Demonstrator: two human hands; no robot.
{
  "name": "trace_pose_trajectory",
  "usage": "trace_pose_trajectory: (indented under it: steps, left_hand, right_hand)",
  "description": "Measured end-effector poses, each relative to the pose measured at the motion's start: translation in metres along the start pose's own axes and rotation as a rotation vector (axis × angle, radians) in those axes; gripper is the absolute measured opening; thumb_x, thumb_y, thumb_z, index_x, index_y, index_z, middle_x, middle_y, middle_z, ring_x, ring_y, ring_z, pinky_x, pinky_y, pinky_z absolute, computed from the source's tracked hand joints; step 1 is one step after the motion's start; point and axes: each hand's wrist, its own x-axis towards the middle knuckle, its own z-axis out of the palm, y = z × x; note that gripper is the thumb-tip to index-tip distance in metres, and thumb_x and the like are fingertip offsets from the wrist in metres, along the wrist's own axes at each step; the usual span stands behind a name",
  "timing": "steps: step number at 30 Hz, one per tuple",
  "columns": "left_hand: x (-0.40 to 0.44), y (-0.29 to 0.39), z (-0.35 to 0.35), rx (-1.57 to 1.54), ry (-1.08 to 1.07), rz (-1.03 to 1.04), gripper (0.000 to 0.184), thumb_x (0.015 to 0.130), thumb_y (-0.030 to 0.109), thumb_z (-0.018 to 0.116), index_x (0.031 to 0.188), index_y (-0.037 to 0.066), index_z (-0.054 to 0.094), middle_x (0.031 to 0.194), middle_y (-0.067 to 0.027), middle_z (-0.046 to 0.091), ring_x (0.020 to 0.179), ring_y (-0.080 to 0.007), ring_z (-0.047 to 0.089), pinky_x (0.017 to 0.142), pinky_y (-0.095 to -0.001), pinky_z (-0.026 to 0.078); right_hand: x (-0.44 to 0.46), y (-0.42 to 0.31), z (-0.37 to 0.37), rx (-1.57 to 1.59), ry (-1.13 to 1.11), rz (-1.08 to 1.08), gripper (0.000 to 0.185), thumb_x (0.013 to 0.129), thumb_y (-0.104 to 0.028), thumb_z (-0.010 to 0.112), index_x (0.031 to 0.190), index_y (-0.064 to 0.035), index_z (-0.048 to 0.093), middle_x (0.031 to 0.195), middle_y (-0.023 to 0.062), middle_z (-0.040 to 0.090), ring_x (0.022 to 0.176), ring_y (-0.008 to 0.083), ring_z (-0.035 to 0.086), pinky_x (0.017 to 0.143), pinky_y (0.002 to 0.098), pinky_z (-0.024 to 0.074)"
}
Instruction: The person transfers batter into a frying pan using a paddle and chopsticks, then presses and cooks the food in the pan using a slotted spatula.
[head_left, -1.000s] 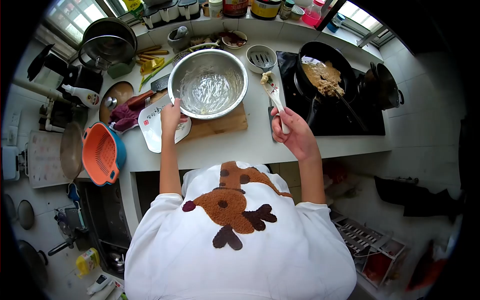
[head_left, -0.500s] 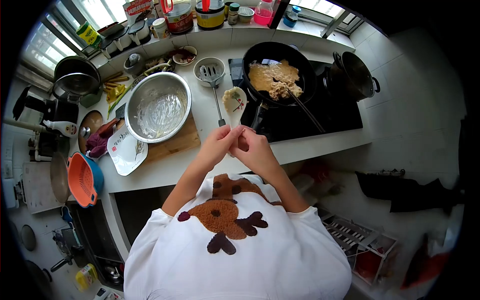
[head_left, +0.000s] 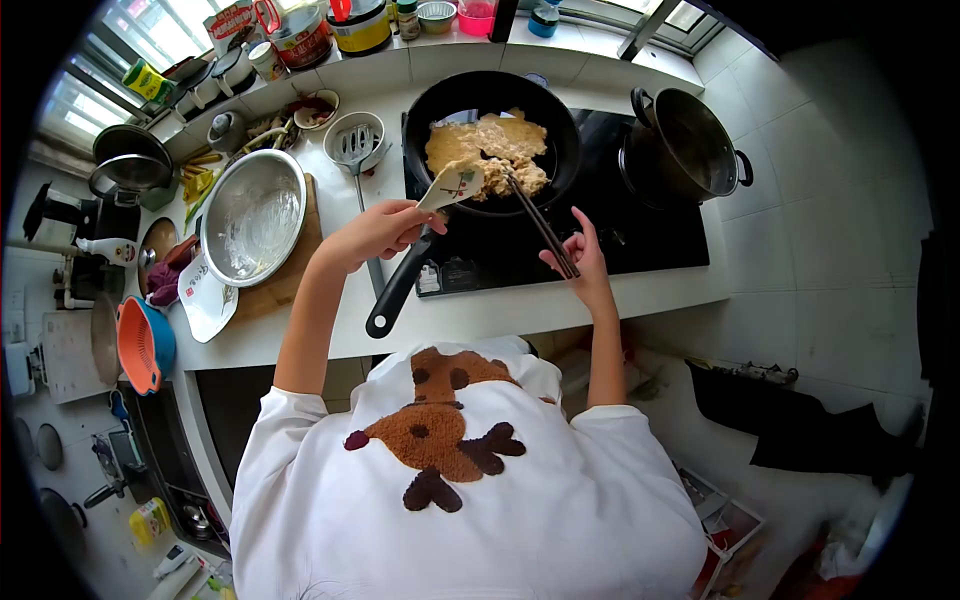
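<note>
My left hand grips a spoon with a leaf-and-berry pattern, its bowl over the near edge of the black frying pan. Pale batter clings to the spoon's rim. In the pan lies a spread-out layer of lumpy, light-brown batter, with a thicker clump at the near side. A pair of dark chopsticks leans into that clump. At their upper ends is my right hand, thumb and fingers about them, the index finger stretched out. The pan's handle points toward me, below my left hand.
A black cooktop carries the pan and a dark pot. On the left, a metal bowl with batter smears sits on a wooden board. A slotted turner rests in a white bowl. An orange colander stands further left.
My hands were together on the spoon in front of me. They have parted: the left carries the spoon to the pan, and the right has moved to the chopsticks. The view has shifted right.
</note>
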Motion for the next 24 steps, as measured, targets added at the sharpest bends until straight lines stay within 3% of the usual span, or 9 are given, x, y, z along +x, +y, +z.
trace_pose_trajectory:
  steps: [2, 3, 5, 6, 8, 16, 19, 21, 24]
  left_hand:
    - [0.005, 0.005, 0.005, -0.018, 0.006, 0.007, 0.031, 0.093, 0.030, 0.041, 0.091, 0.006, 0.060, 0.055, 0.0080, 0.030, 0.047, -0.0028, 0.024, 0.041, -0.0198, 0.019]
    - [0.009, 0.007, 0.006, -0.032, 0.000, 0.020, 0.031, 0.094, 0.029, 0.040, 0.092, 0.005, 0.059, 0.054, 0.0082, 0.029, 0.045, -0.0026, 0.023, 0.040, -0.0200, 0.017]
    - [0.021, 0.010, 0.004, -0.023, 0.015, 0.014, 0.031, 0.094, 0.031, 0.040, 0.093, 0.005, 0.058, 0.052, 0.0076, 0.030, 0.043, -0.0026, 0.022, 0.038, -0.0203, 0.016]
    - [0.026, 0.013, 0.005, 0.032, 0.043, -0.026, 0.032, 0.094, 0.031, 0.041, 0.093, 0.005, 0.059, 0.052, 0.0076, 0.031, 0.043, -0.0026, 0.022, 0.038, -0.0204, 0.016]
    - [0.036, 0.015, 0.006, 0.101, 0.083, -0.055, 0.032, 0.092, 0.030, 0.044, 0.089, 0.004, 0.062, 0.051, 0.0076, 0.031, 0.043, -0.0026, 0.023, 0.038, -0.0204, 0.016]
    - [0.072, 0.029, -0.004, 0.204, 0.150, -0.128, 0.029, 0.086, 0.026, 0.050, 0.078, 0.003, 0.064, 0.049, 0.0066, 0.034, 0.041, -0.0040, 0.024, 0.038, -0.0212, 0.015]
    - [0.088, 0.028, -0.007, 0.293, 0.112, -0.148, 0.030, 0.083, 0.027, 0.051, 0.073, 0.003, 0.065, 0.048, 0.0033, 0.040, 0.041, -0.0070, 0.032, 0.039, -0.0237, 0.023]
    - [0.095, 0.028, -0.003, 0.630, 0.187, 0.073, 0.031, 0.080, 0.028, 0.053, 0.069, 0.002, 0.066, 0.049, -0.0011, 0.046, 0.044, -0.0113, 0.041, 0.043, -0.0273, 0.033]
    - [0.102, 0.032, -0.003, 0.723, 0.239, 0.084, 0.031, 0.077, 0.028, 0.054, 0.064, 0.002, 0.066, 0.051, -0.0048, 0.050, 0.048, -0.0144, 0.046, 0.049, -0.0295, 0.038]
  right_hand:
    - [0.021, -0.009, 0.001, 0.131, 0.076, -0.201, 0.050, 0.073, -0.020, 0.074, 0.114, -0.0023, 0.052, 0.066, -0.0001, 0.051, 0.057, 0.0042, 0.050, 0.052, 0.0177, 0.0413]
    - [0.031, -0.014, 0.006, 0.287, 0.087, -0.196, 0.028, 0.077, -0.016, 0.070, 0.098, -0.0007, 0.059, 0.068, -0.0003, 0.052, 0.057, 0.0049, 0.051, 0.049, 0.0198, 0.0409]
    - [0.050, -0.035, 0.016, 0.309, 0.221, -0.450, 0.014, 0.080, -0.012, 0.065, 0.084, -0.0001, 0.060, 0.064, 0.0020, 0.053, 0.054, 0.0065, 0.050, 0.047, 0.0215, 0.0382]
    - [0.059, -0.042, 0.012, 0.314, 0.219, -0.448, 0.014, 0.080, -0.012, 0.065, 0.084, -0.0001, 0.060, 0.064, 0.0020, 0.053, 0.054, 0.0065, 0.050, 0.047, 0.0215, 0.0382]
    - [0.071, -0.055, 0.002, -0.062, 0.186, -0.652, 0.013, 0.082, -0.010, 0.063, 0.077, 0.0003, 0.058, 0.059, 0.0057, 0.053, 0.050, 0.0112, 0.051, 0.045, 0.0230, 0.0372]
    - [0.048, -0.080, -0.036, -0.020, 0.190, -0.583, 0.021, 0.082, -0.013, 0.062, 0.066, -0.0002, 0.057, 0.056, 0.0078, 0.055, 0.047, 0.0181, 0.055, 0.044, 0.0247, 0.0389]
    - [0.034, -0.076, -0.042, -0.037, 0.297, -0.512, 0.020, 0.083, -0.012, 0.061, 0.066, -0.0015, 0.057, 0.054, 0.0071, 0.055, 0.047, 0.0179, 0.056, 0.045, 0.0248, 0.0404]
    - [0.025, -0.074, -0.038, -0.034, 0.334, -0.483, 0.019, 0.083, -0.011, 0.061, 0.067, -0.0021, 0.056, 0.055, 0.0070, 0.054, 0.047, 0.0178, 0.055, 0.045, 0.0253, 0.0412]
    - [0.015, -0.076, -0.030, -0.037, 0.398, -0.528, 0.015, 0.081, -0.008, 0.062, 0.069, -0.0024, 0.056, 0.059, 0.0069, 0.055, 0.048, 0.0172, 0.055, 0.045, 0.0250, 0.0416]
